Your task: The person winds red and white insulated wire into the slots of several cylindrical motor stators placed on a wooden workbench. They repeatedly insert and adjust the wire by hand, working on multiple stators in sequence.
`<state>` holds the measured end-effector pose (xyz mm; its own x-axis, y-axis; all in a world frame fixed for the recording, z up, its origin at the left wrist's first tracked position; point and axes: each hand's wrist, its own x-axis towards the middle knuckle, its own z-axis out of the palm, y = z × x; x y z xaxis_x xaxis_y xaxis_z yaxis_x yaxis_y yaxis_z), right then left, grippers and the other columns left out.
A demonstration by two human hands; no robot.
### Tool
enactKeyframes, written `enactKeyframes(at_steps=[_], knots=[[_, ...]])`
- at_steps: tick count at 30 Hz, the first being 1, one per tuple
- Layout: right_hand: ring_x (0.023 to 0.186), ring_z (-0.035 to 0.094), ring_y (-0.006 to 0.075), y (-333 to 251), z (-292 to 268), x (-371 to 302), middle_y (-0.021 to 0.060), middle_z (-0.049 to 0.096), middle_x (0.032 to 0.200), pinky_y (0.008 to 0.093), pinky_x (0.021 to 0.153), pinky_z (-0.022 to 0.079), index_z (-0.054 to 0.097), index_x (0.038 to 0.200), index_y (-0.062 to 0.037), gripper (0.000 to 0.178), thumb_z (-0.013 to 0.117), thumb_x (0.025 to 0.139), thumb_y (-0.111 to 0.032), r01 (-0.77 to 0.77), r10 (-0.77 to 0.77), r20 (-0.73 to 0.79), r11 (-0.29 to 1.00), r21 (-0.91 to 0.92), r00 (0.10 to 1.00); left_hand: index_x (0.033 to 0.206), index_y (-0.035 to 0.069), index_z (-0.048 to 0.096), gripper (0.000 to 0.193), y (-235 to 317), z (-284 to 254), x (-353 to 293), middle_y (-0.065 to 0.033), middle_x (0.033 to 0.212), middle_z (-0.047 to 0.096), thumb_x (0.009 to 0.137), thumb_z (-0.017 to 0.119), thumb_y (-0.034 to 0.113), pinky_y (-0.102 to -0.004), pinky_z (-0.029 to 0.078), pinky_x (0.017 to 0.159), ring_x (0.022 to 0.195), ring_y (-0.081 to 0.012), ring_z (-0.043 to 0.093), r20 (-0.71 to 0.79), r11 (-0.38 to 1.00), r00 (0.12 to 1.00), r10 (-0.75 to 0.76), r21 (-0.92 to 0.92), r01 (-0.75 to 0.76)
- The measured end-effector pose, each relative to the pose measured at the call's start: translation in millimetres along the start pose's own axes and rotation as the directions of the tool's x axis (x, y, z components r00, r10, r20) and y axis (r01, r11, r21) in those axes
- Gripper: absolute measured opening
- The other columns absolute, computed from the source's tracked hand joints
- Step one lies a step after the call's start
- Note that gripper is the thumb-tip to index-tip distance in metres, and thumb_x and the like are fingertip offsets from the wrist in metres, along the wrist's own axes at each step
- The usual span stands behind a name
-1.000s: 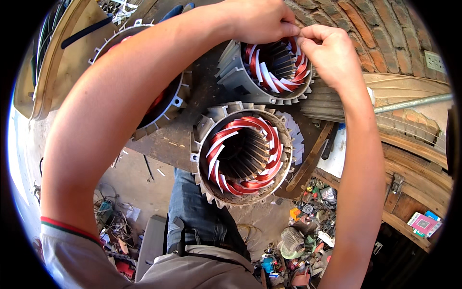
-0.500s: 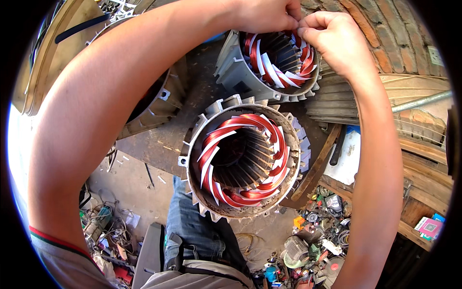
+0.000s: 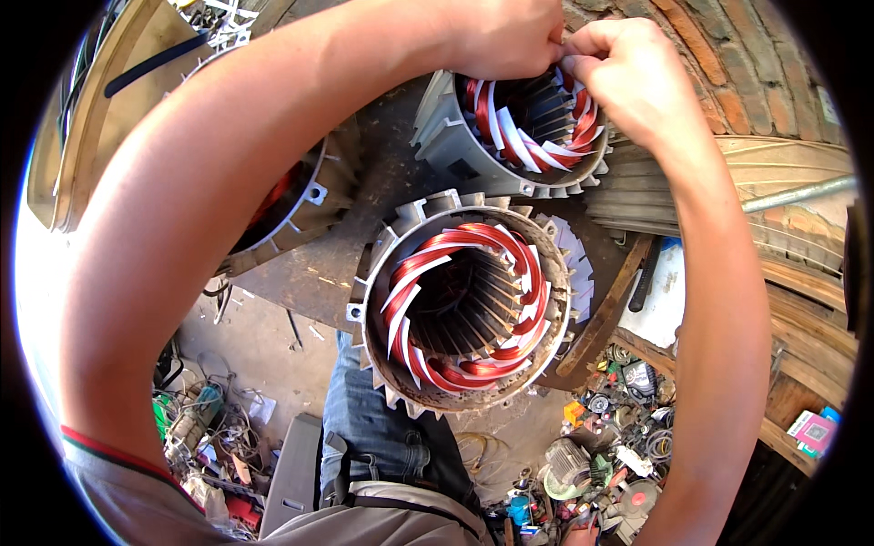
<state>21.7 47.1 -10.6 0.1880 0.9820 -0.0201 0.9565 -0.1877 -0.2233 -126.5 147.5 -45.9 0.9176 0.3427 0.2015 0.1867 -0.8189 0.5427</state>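
At the far side stands a grey finned motor housing (image 3: 442, 118), whose stator carries red copper windings (image 3: 489, 116) with white insulation strips between them. Over its far rim my left hand (image 3: 510, 41) is closed, its fingertips partly hidden. My right hand (image 3: 628, 77) meets it there, thumb and forefinger pinched together. Whatever lies between the fingers is too small or covered to make out. Nearer to me, a second finned motor housing (image 3: 360, 332) stands open end up, with a similar ring of red windings (image 3: 410, 273); neither hand touches it.
Below my left forearm sits another motor housing (image 3: 332, 187), partly covered. The housings stand on a dark worktop (image 3: 314, 278). A wooden strip (image 3: 605, 309) lies to the right, near a brick wall (image 3: 728, 64). Scrap parts (image 3: 628, 428) and tangled wires (image 3: 205, 423) cover parts of the floor.
My left hand has come slightly nearer, lower over the far stator, and its fingertips stay close to my right hand's. The whole view has shifted a little.
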Motion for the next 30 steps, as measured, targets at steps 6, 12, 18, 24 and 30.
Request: enactKeyframes(at_steps=[6,12,18,24,30], knots=[[0.076,0.069,0.0187,8,-12,-27,0.0136,0.074,0.086,0.0310,0.074,0.053,0.075,0.103,-0.0020,0.024,0.068,0.087,-0.018,0.041,0.041,-0.264,0.953,0.299,0.964,0.089,0.000,0.073,0.034,-10,-1,0,-0.0243,0.081,0.070,0.093,0.060,0.032,-0.0436,0.054,0.074,0.077,-0.0353,0.071,-0.095,0.948,0.977,-0.191,-0.275,0.159],[0.072,0.062,0.0073,18,-9,-150,0.0024,0.071,0.088,0.0248,0.065,0.051,0.073,0.103,0.0011,0.018,0.068,0.092,-0.012,-0.331,0.487,0.041,0.527,0.782,0.872,0.106,0.002,0.074,0.041,-22,5,6,-0.0110,0.093,0.075,0.100,0.057,0.039,-0.0322,0.055,0.080,0.088,-0.0177,0.070,-0.212,0.893,0.922,-0.325,-0.390,0.225],[0.082,0.068,0.0320,45,95,-205,0.0191,0.068,0.092,0.0365,0.075,0.055,0.071,0.102,0.0014,0.029,0.078,0.077,-0.009,-0.452,0.496,0.049,0.740,0.498,0.867,0.107,-0.002,0.073,0.044,-24,3,9,-0.0101,0.096,0.075,0.101,0.057,0.038,-0.0288,0.054,0.085,0.093,-0.0144,0.069,-0.102,0.913,0.940,-0.327,-0.292,0.286],[0.095,0.066,0.0422,-6,103,-176,0.0263,0.066,0.107,0.0460,0.082,0.053,0.062,0.102,0.0033,0.050,0.089,0.068,-0.023,-0.624,0.612,0.126,0.757,0.193,0.781,0.100,0.000,0.075,0.044,-26,4,3,-0.0137,0.079,0.073,0.097,0.061,0.042,-0.0330,0.054,0.071,0.075,-0.0135,0.068,-0.174,0.884,0.916,-0.361,-0.376,0.277],[0.076,0.069,0.0344,4,141,-190,0.0191,0.070,0.079,0.0411,0.069,0.054,0.064,0.089,0.0031,0.034,0.086,0.069,-0.014,-0.677,0.731,-0.004,0.634,0.373,0.682,0.089,-0.002,0.072,0.042,-26,16,5,-0.0122,0.059,0.060,0.098,0.063,0.038,-0.0349,0.049,0.058,0.059,-0.0108,0.053,-0.153,0.868,0.925,-0.348,-0.426,0.256]])
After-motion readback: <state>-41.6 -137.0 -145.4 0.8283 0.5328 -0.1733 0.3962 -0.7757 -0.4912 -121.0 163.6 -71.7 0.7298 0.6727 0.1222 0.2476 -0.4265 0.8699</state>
